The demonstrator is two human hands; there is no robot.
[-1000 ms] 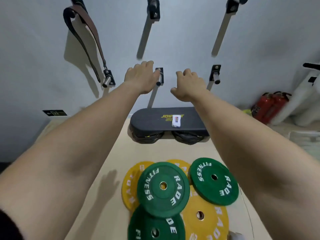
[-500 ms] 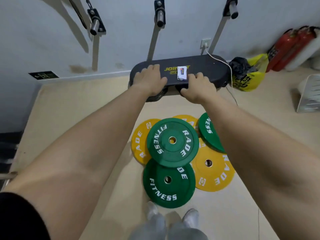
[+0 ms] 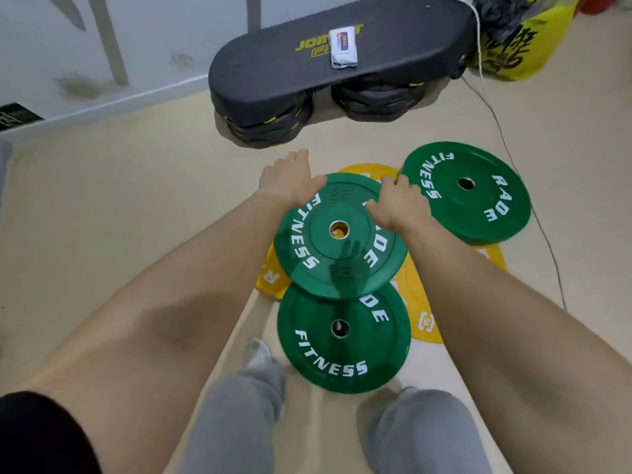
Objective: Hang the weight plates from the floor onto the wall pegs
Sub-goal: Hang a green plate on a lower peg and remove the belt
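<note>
Three green weight plates and several yellow ones lie in an overlapping pile on the floor. The top green plate (image 3: 338, 234) rests on a nearer green plate (image 3: 342, 340) and on yellow plates (image 3: 270, 278). My left hand (image 3: 290, 179) lies at its far left rim, thumb on the plate face and fingers straight past the edge. At its far right rim, my right hand (image 3: 396, 203) has its fingers curled down over the edge. A third green plate (image 3: 466, 191) lies just to the right of that hand. No wall peg is in view.
A black padded step bench (image 3: 273, 73) with a white packet (image 3: 343, 47) on it stands against the wall beyond the pile. A yellow bag (image 3: 513, 46) sits at the far right, and a thin cable (image 3: 506, 142) runs along the floor. My grey-trousered legs (image 3: 239, 422) stand at the near edge.
My view has dropped from the wall pegs to the floor. Both hands came down from peg height, past the black bench, onto the top green plate's far rim.
</note>
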